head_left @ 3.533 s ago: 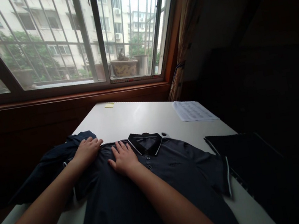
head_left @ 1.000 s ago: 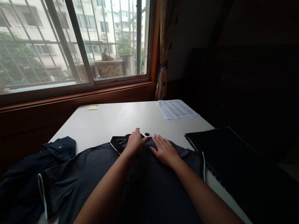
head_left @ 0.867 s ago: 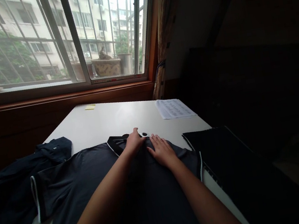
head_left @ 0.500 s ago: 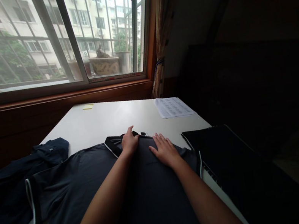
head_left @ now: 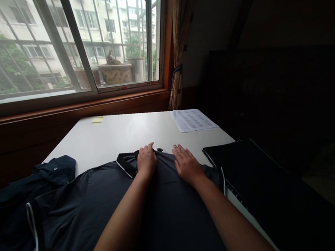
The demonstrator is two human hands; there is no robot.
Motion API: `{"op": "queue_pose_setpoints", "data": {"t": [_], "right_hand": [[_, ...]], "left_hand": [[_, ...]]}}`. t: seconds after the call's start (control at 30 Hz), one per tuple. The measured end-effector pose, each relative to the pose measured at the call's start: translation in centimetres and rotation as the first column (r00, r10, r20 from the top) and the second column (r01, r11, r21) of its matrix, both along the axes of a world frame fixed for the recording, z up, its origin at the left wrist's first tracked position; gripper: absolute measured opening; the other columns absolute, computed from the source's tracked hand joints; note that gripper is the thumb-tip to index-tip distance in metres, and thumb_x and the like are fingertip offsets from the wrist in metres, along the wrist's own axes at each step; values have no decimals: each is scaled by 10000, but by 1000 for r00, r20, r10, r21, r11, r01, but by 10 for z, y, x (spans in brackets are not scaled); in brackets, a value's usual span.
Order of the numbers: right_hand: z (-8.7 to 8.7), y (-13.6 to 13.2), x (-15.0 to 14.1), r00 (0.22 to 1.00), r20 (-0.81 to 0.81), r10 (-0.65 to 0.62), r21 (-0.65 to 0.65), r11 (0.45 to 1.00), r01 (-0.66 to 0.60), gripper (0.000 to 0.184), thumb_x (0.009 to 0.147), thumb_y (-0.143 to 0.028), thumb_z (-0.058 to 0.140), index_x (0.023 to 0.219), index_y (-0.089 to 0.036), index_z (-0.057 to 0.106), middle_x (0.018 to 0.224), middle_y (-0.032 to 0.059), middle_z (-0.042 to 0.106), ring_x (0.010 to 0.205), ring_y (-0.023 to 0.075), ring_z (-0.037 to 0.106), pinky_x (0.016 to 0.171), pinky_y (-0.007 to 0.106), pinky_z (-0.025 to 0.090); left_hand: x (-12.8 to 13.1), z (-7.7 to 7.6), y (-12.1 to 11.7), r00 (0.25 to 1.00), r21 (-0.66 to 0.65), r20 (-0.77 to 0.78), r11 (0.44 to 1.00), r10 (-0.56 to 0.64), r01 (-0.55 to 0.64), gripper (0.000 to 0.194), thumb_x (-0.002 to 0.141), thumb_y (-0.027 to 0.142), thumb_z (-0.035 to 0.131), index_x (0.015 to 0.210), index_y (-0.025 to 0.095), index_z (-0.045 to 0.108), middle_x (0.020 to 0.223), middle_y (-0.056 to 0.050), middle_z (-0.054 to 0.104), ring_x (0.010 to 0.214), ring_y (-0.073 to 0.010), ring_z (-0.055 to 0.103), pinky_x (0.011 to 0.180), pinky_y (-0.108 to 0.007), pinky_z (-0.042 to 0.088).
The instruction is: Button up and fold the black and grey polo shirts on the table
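Note:
A dark grey polo shirt (head_left: 183,213) lies spread out on a white table (head_left: 123,133), its black collar (head_left: 125,163) edged in white. On the collar rests my left hand (head_left: 146,160), its fingers slightly bent and close together; I see no fold of cloth pinched in them. My right hand (head_left: 189,164) lies flat on the shirt near its right shoulder, fingers stretched out. Between the two hands, a small white thing with a dark round centre (head_left: 159,149) shows at the shirt's top edge, partly covered. Small dark lettering marks the shirt below the hands.
At the left lies a crumpled dark blue garment (head_left: 13,209). A black folded cloth (head_left: 261,178) hangs over the table's right side. Printed sheets (head_left: 194,119) and a yellow note (head_left: 97,119) lie farther back, below a barred window (head_left: 53,46) and curtain (head_left: 176,85).
My left hand's raised index finger has come down beside the others. My right hand has slid slightly right and away from me, its thumb drawn closer to the fingers.

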State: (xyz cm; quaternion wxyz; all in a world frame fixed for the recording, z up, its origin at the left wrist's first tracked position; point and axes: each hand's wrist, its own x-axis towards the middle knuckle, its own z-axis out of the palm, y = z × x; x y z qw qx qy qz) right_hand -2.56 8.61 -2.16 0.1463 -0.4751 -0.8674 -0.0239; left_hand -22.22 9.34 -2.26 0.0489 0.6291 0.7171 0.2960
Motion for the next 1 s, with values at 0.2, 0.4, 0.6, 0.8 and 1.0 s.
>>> {"op": "queue_pose_setpoints", "data": {"t": [0.2, 0.4, 0.6, 0.8, 1.0], "right_hand": [[-2, -12, -13, 978, 37, 204, -169, 966, -195, 609, 1021, -428, 321, 1557, -138, 341, 1634, 89, 284, 1515, 218, 242, 1237, 413, 213], [-3, -5, 2, 990, 103, 100, -246, 966, -72, 665, 1033, -544, 229, 1598, -193, 219, 1671, 50, 152, 1543, 221, 126, 1248, 456, 119], [-8, 2, 26, 989, 105, 104, -266, 961, -73, 627, 1041, -517, 208, 1595, -225, 230, 1672, 51, 145, 1543, 213, 119, 1241, 451, 133], [-6, 3, 66, 995, 97, -33, -155, 987, 48, 596, 1022, -374, 297, 1525, -63, 373, 1602, 166, 344, 1492, 250, 289, 1221, 415, 223], [27, -15, 96, 968, 226, -110, 10, 994, 111, 496, 947, -306, 501, 1426, -174, 508, 1427, 148, 541, 1296, 328, 456, 1077, 437, 389]], "left_hand": [[3, 1, -3, 994, -6, -111, 1000, -4, 3, 430, 976, 213, 459, 1404, 224, 488, 1242, -133, 591, 1172, -293, 493, 980, -397, 446], [4, 2, -5, 981, -3, -194, 1000, 19, -20, 378, 997, 251, 413, 1361, 228, 512, 1270, -152, 535, 1184, -316, 456, 943, -419, 451], [4, 2, -8, 972, 12, -233, 1000, 9, -6, 384, 993, 271, 417, 1363, 208, 498, 1300, -175, 505, 1206, -350, 434, 939, -447, 431], [8, 17, -15, 958, 64, -273, 992, -90, 112, 392, 973, 223, 422, 1354, 219, 515, 1417, -169, 451, 1294, -366, 373, 1058, -533, 337], [43, 25, -41, 819, -3, -348, 874, -457, 486, 203, 952, 243, 498, 997, 208, 693, 1097, -119, 651, 1095, -270, 554, 997, -401, 437]]}}
